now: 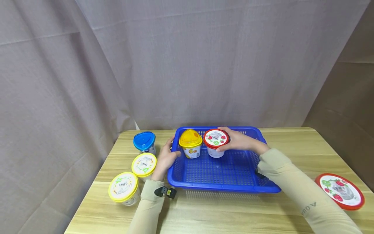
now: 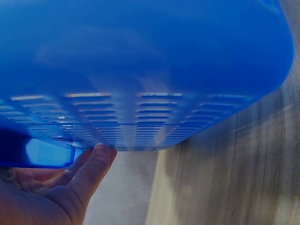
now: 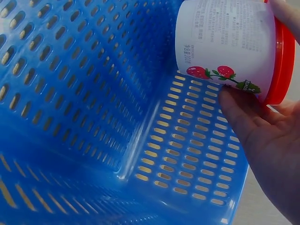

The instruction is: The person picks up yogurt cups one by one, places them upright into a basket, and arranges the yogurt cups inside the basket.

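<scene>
Fine grey rows of Chinese characters on the white round tub with a red lid (image 3: 225,42), too small to read, dark letters on the cream fabric sleeve (image 1: 305,193), only an A clear, dark characters on the white round lids with yellow rims (image 1: 144,164), illegible.

Smooth, glossy plastic basket (image 1: 222,187)

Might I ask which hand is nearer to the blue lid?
Left. The left hand is just right of the blue lid, touching the basket; the right hand is farther right, holding a red-lidded tub.
</scene>
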The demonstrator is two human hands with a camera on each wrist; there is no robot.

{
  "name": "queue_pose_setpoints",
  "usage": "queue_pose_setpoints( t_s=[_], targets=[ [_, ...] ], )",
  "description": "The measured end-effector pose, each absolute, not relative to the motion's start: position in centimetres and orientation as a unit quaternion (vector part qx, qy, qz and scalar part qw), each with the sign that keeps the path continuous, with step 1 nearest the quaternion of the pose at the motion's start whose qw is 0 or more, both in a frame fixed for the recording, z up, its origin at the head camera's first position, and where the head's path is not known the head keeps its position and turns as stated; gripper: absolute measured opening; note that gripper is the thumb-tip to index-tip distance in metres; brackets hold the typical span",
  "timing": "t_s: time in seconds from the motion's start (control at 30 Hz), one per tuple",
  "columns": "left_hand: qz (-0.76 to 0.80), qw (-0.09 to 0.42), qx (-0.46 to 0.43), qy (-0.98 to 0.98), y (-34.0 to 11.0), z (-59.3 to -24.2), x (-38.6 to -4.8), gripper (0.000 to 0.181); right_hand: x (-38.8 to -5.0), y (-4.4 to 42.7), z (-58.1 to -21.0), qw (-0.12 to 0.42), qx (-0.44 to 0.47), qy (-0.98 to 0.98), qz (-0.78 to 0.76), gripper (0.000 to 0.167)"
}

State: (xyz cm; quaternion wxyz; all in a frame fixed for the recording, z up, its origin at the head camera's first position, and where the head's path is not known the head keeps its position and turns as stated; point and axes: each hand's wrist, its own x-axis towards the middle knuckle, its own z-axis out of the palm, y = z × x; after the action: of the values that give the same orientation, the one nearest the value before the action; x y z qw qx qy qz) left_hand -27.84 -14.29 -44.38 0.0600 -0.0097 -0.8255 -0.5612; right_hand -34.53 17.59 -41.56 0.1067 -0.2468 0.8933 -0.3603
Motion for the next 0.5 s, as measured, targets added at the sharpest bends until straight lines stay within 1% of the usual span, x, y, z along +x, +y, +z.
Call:
queue_pose_setpoints(
  t_s=[0.27, 0.5],
  targets=[
    [-0.564, 0.062, -0.011, -0.823, -14.20, -44.31, -27.89, 0.087, -34.89, 17.55, -41.84, 0.105, -0.252, 0.894, -0.356, 0.110],
    [-0.560, 0.065, -0.011, -0.826, -14.28, -44.30, -27.96, 0.086, -35.15, 17.33, -42.27, 0.120, -0.255, 0.889, -0.359, 0.109]
  ],
)
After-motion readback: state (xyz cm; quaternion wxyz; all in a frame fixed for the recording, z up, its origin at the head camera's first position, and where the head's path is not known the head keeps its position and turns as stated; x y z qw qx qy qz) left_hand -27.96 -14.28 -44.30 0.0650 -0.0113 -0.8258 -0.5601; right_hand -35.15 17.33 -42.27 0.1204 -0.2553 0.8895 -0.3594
